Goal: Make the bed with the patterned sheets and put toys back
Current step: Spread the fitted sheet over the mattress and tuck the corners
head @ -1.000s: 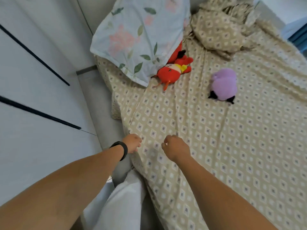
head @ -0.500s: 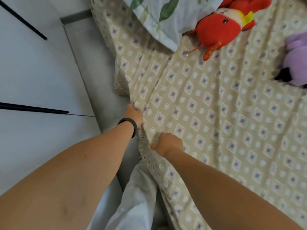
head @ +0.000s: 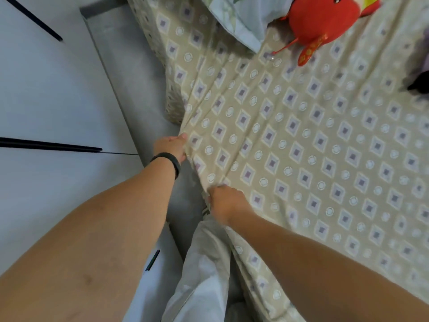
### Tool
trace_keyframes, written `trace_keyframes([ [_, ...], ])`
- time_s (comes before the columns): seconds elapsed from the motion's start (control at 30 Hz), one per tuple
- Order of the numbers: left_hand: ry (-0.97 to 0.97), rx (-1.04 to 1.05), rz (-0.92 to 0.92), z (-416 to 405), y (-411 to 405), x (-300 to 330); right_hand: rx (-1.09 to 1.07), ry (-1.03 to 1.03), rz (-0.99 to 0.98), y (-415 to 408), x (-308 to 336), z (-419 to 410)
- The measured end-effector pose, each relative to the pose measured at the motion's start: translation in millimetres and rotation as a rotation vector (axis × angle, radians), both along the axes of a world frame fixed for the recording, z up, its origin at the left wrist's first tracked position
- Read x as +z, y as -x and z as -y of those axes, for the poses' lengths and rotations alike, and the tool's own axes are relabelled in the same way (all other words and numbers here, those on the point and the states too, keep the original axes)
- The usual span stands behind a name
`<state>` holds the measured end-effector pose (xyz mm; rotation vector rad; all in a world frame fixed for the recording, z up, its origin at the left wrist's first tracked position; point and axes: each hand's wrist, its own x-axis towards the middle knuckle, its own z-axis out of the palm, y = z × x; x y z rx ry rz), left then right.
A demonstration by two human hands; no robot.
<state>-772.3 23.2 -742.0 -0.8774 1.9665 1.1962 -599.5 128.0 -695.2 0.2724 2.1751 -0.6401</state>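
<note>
Wall panels: pale panels [head: 46, 94] fill the left side, crossed by thin dark lines; a longer dark bar sits at mid-height.
Floor strip: a grey strip of floor [head: 130, 73] runs between the panels and the bed, narrowing toward the bottom.
Left hand: the left hand [head: 170, 146] is at the bed's left edge, with a black band [head: 168, 159] on the wrist; its fingers are curled into the patterned sheet [head: 313, 159] and grip a fold of it at the edge.
Trouser leg: a pale grey trouser leg [head: 204, 270] shows at bottom centre, just beside the hanging side of the sheet.
Right hand: the right hand [head: 226, 201] is lower down the same edge, near the left hand but apart from it; its fingers are bunched on the cloth and pinch it at the edge, with the fingertips mostly hidden.
Sheet: beige with square and ring motifs, it covers the bed and drapes over the left side; creases fan from the left hand's grip toward the pillow.
Pillow: a corner of a pale leaf-print pillow [head: 246, 22] lies on the sheet at top centre.
Red toy: a red plush toy [head: 322, 19] lies just right of the pillow, touching it, well apart from both hands.
Right edge: a purple and black shape [head: 421, 86] is cut off by the frame; I cannot tell what it is.
</note>
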Motion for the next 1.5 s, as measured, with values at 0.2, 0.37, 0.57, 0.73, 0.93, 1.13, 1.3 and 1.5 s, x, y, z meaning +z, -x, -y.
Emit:
trace_keyframes([
  [0.2, 0.050, -0.050, 0.069, 18.7, 22.9, -10.6, 0.149, -0.043, 0.012, 3.4, -7.8, 27.2],
  [0.37, 0.139, -0.256, 0.209, 7.1, 24.8, -13.4, 0.061, -0.014, 0.015, 12.1, -2.3, 8.6],
  [0.57, 0.059, -0.391, 0.021, -11.8, 69.8, -13.1, -0.058, -0.121, -0.298, 106.3, -3.1, -50.4],
  [0.73, 0.027, -0.361, -0.145, -35.1, 108.9, -11.4, -0.077, -0.350, -0.439, 197.7, -16.1, -97.9],
  [0.93, -0.001, -0.484, -0.391, -76.1, 181.9, -20.9, -0.020, -0.420, -0.113, 285.2, -32.0, -135.9],
  [1.13, 0.239, -0.926, -0.209, -96.5, 240.2, -27.6, 0.101, -0.480, -0.010, 301.3, -44.4, -134.1],
  [1.3, 0.369, -0.905, -0.186, -115.5, 240.3, -16.7, 0.190, -0.418, 0.143, 321.3, -45.3, -137.3],
  [1.5, 0.367, -0.882, -0.149, -121.1, 243.9, -12.2, 0.404, -0.435, 0.041, 324.8, -32.2, -143.3],
])
